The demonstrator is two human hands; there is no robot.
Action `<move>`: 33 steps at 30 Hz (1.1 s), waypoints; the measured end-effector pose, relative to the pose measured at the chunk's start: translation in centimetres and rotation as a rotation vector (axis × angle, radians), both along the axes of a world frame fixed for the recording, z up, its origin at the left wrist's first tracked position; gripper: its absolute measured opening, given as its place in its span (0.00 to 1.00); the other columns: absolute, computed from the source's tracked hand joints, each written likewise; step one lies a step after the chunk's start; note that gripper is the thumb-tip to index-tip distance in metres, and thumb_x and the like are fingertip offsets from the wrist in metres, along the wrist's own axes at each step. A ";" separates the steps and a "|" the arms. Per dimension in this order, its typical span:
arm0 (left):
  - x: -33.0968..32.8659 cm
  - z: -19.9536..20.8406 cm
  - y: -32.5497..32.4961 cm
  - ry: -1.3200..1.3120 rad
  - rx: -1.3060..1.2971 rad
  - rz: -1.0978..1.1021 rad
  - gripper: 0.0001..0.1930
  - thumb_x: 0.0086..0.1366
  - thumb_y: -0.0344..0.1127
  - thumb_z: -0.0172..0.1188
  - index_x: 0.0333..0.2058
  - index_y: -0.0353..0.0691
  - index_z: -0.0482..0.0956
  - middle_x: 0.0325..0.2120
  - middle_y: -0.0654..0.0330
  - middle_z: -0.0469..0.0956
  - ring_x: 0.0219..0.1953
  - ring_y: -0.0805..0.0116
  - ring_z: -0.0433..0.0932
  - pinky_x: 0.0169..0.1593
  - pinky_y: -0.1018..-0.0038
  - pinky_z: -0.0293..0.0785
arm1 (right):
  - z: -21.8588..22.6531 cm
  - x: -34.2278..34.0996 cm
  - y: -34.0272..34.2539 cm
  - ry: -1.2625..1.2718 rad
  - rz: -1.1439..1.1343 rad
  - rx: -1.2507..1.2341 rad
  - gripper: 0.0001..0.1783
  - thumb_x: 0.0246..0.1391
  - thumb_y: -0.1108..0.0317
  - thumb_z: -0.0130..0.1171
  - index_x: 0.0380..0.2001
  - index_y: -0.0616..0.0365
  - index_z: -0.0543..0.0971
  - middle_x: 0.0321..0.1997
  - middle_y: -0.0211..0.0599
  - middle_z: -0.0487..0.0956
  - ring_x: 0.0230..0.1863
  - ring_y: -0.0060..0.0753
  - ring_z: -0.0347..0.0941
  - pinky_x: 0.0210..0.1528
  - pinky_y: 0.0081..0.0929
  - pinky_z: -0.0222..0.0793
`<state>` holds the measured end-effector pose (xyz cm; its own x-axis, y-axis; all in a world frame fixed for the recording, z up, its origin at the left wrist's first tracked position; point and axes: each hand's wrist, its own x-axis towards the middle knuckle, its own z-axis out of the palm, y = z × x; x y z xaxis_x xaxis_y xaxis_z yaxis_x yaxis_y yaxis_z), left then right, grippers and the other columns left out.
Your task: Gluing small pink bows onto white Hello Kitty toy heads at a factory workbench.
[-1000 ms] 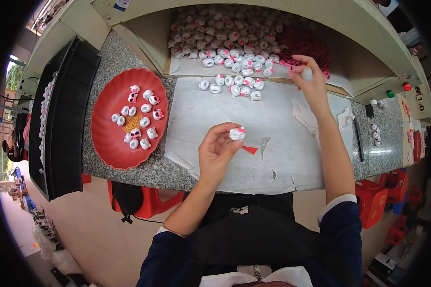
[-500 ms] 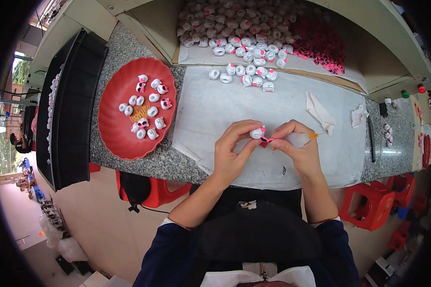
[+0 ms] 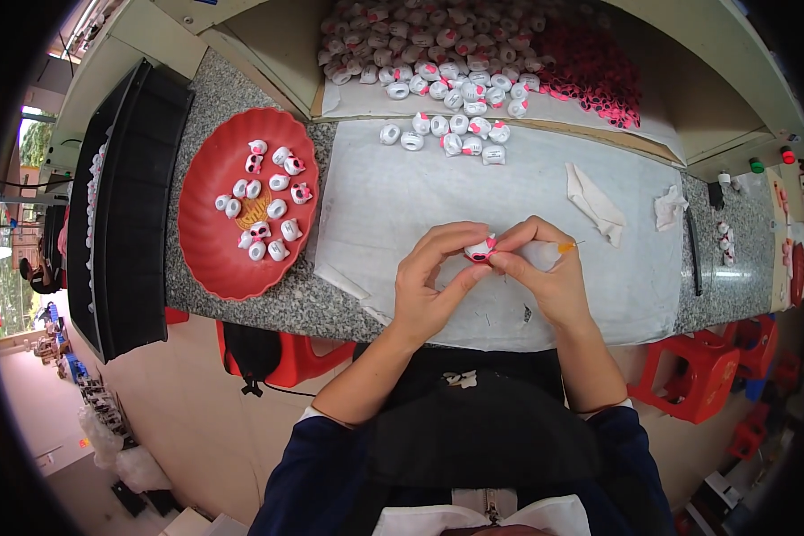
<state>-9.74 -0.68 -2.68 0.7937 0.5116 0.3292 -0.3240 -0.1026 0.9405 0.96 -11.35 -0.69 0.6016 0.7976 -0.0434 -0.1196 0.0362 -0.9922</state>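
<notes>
The figurine head [image 3: 479, 251] looks smooth, the sheet [image 3: 375, 192] matt paper, the counter [image 3: 732, 295] glossy stone.

Counter [image 3: 223, 85] brightly lit; shelf [image 3: 665, 112] darkened inside by shadow; glare reflected at counter's right; straight edges bowed, picture's rim blackened by fisheye.

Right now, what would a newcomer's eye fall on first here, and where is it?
Probably the wide red dish at the left, holding small white pieces. At the top, a heap of similar pieces lies beside a pink pile. In the middle, the left hand and right hand meet at one pink-trimmed piece, the right also holding an orange-tipped bottle.
</notes>
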 end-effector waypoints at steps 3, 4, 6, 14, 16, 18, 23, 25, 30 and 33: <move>-0.2 0.6 0.1 0.075 -0.330 -0.073 0.14 0.51 0.24 0.53 0.38 0.31 0.68 0.41 0.50 0.67 0.41 0.67 0.68 0.45 0.75 0.64 | -0.7 -0.4 0.2 0.042 -0.067 0.076 0.14 0.36 0.79 0.59 0.29 0.61 0.67 0.23 0.35 0.71 0.25 0.20 0.67 0.25 0.15 0.62; -0.1 0.5 0.1 0.076 -0.330 -0.076 0.14 0.51 0.24 0.53 0.38 0.31 0.68 0.41 0.50 0.67 0.41 0.67 0.68 0.45 0.75 0.64 | -0.9 -0.3 0.2 0.042 -0.069 0.076 0.14 0.36 0.79 0.59 0.29 0.61 0.67 0.23 0.35 0.71 0.25 0.20 0.67 0.25 0.15 0.62; 0.0 0.5 0.1 0.013 -0.391 -0.061 0.14 0.51 0.25 0.53 0.38 0.30 0.67 0.40 0.50 0.68 0.40 0.68 0.69 0.45 0.75 0.65 | -1.1 -0.3 0.1 -0.022 -0.093 0.098 0.17 0.34 0.78 0.60 0.29 0.59 0.66 0.21 0.28 0.71 0.25 0.16 0.64 0.29 0.15 0.60; -0.3 0.3 0.2 -0.005 -0.500 -0.160 0.13 0.52 0.21 0.51 0.38 0.30 0.67 0.37 0.54 0.70 0.41 0.69 0.69 0.44 0.76 0.66 | 0.6 -0.5 0.4 0.084 0.061 0.048 0.18 0.36 0.78 0.59 0.35 0.64 0.69 0.25 0.34 0.72 0.26 0.20 0.67 0.24 0.14 0.63; -0.3 0.2 0.2 -0.018 -0.484 -0.161 0.13 0.52 0.21 0.51 0.38 0.30 0.67 0.37 0.54 0.70 0.41 0.69 0.69 0.44 0.76 0.66 | 0.4 -0.5 0.2 0.087 0.038 0.062 0.17 0.36 0.77 0.58 0.35 0.64 0.70 0.26 0.34 0.72 0.26 0.20 0.67 0.24 0.14 0.64; -0.3 0.2 0.2 -0.016 -0.409 -0.158 0.13 0.52 0.21 0.52 0.38 0.30 0.67 0.37 0.54 0.70 0.41 0.69 0.70 0.44 0.76 0.67 | 0.1 -0.5 0.1 0.128 0.028 0.082 0.13 0.37 0.78 0.57 0.32 0.65 0.72 0.27 0.36 0.73 0.26 0.21 0.68 0.24 0.16 0.65; -0.5 0.1 0.2 0.002 -0.379 -0.160 0.12 0.51 0.22 0.53 0.37 0.30 0.68 0.36 0.55 0.71 0.40 0.69 0.70 0.43 0.77 0.67 | 0.2 -0.6 -0.1 0.142 0.032 0.093 0.12 0.38 0.78 0.57 0.31 0.66 0.71 0.29 0.39 0.73 0.26 0.24 0.68 0.24 0.17 0.66; -0.7 0.0 0.2 0.004 -0.381 -0.162 0.12 0.51 0.22 0.53 0.37 0.30 0.68 0.35 0.54 0.71 0.40 0.70 0.70 0.43 0.77 0.67 | 0.2 -0.7 -0.1 0.160 0.039 0.099 0.12 0.38 0.77 0.57 0.31 0.66 0.71 0.29 0.39 0.73 0.26 0.25 0.68 0.25 0.18 0.66; -0.7 0.0 0.3 0.021 -0.389 -0.196 0.12 0.52 0.23 0.53 0.37 0.31 0.68 0.36 0.54 0.71 0.40 0.70 0.70 0.44 0.76 0.67 | 0.2 -0.7 -0.2 0.180 0.034 0.108 0.12 0.38 0.77 0.57 0.31 0.66 0.71 0.30 0.40 0.73 0.26 0.25 0.68 0.25 0.18 0.66; -0.4 0.5 0.2 0.050 -0.440 -0.187 0.13 0.51 0.22 0.53 0.38 0.30 0.68 0.37 0.54 0.70 0.40 0.69 0.70 0.45 0.75 0.66 | 0.1 -0.6 -0.2 0.209 0.005 0.103 0.13 0.38 0.77 0.57 0.31 0.66 0.71 0.29 0.39 0.73 0.26 0.25 0.68 0.25 0.18 0.66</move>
